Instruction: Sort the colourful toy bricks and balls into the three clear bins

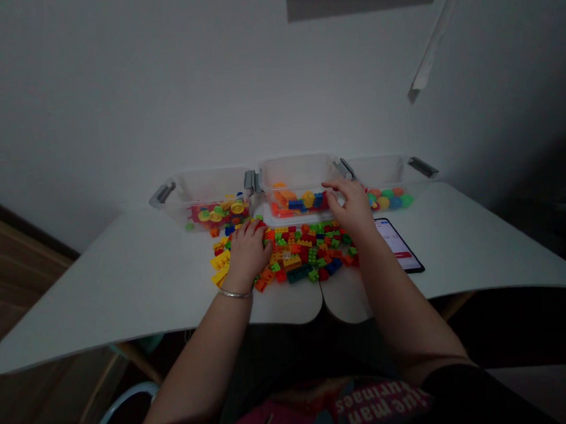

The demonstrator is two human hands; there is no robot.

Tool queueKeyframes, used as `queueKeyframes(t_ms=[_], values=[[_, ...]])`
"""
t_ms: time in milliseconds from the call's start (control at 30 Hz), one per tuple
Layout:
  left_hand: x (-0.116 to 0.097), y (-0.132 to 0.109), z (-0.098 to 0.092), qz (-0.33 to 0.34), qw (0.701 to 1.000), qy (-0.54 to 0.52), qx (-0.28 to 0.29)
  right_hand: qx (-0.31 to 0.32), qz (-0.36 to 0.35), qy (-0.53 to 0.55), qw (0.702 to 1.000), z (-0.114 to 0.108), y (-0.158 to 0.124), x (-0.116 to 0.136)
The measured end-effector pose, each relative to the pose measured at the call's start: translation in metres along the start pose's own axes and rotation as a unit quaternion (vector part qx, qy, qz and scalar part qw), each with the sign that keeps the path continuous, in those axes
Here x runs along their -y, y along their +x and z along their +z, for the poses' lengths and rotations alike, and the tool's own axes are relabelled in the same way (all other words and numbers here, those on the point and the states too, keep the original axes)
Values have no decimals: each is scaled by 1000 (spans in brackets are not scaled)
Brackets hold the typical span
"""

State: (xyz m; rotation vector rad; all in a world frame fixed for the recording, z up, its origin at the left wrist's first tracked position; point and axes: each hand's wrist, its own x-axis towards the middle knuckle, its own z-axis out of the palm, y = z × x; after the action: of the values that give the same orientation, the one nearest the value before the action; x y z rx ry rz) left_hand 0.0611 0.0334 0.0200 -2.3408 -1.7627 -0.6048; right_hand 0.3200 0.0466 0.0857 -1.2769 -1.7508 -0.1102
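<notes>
My left hand (248, 252) rests on the left part of a pile of toy building bricks (309, 241), fingers spread over them. A red brick shows at its fingertips; I cannot make out any grip on it. Raised at the right front of the middle clear plastic bin (299, 165), my right hand (352, 208) has its index finger and thumb apart, with nothing visible between them. Inside that bin are blue, yellow, red and orange pieces, partly behind the right fingers. Yellow bricks (221, 262) lie left of my left hand.
The left clear bin (212, 178) holds red and yellow pieces; the right one (382, 167) holds coloured balls (394, 201). A lit phone (399, 245) lies beside my right forearm. The white table (121, 277) has a seam and a notch at its front edge, with a wall behind.
</notes>
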Motion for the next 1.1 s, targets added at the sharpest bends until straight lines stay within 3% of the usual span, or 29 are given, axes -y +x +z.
queueKeyframes(t_ms=[267,367,667,1100], values=[[-1,-1,-3,-2,1000,0,6,200,46,-98,974,-2,-43,-19],[-2,-1,-4,1,1000,5,9,240,39,-136,960,-2,-54,-21],[-2,-1,-4,6,1000,10,4,274,26,-185,943,2,-61,-13],[-2,0,-3,3,1000,9,5,251,48,-195,947,8,-64,-11]])
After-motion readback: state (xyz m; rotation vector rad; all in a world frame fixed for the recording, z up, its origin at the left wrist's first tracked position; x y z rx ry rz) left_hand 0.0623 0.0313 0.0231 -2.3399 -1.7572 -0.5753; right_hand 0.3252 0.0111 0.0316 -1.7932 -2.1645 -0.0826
